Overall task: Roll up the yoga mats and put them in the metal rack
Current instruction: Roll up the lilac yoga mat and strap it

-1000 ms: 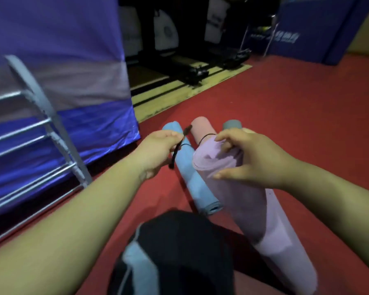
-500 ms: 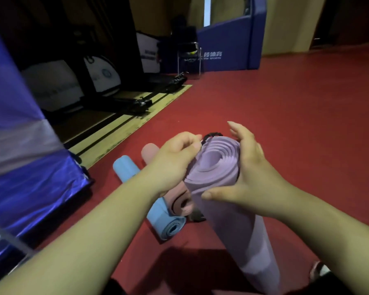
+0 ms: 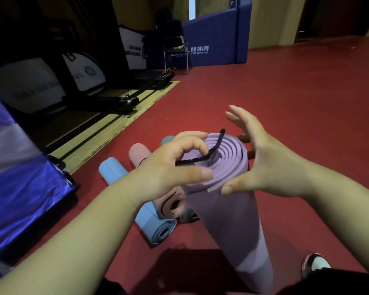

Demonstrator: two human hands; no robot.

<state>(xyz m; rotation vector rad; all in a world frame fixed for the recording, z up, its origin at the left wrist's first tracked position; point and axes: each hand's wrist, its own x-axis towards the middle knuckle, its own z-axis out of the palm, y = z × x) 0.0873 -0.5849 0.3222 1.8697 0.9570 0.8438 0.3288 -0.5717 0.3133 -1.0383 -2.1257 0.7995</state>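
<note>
The fingers (image 3: 193,143) of your left hand (image 3: 168,167) pinch the black band (image 3: 213,149), and your right hand (image 3: 271,167) is spread open against the purple mat (image 3: 228,220), which stands tilted on the floor (image 3: 285,92) and looks soft and springy, so hold it snug near the top.

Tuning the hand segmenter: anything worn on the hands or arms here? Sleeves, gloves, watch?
Nothing visible. Left hand and right hand show no gloves, rings or watch. Left forearm and right forearm are uncovered to the frame edge; no sleeves in view.
</note>
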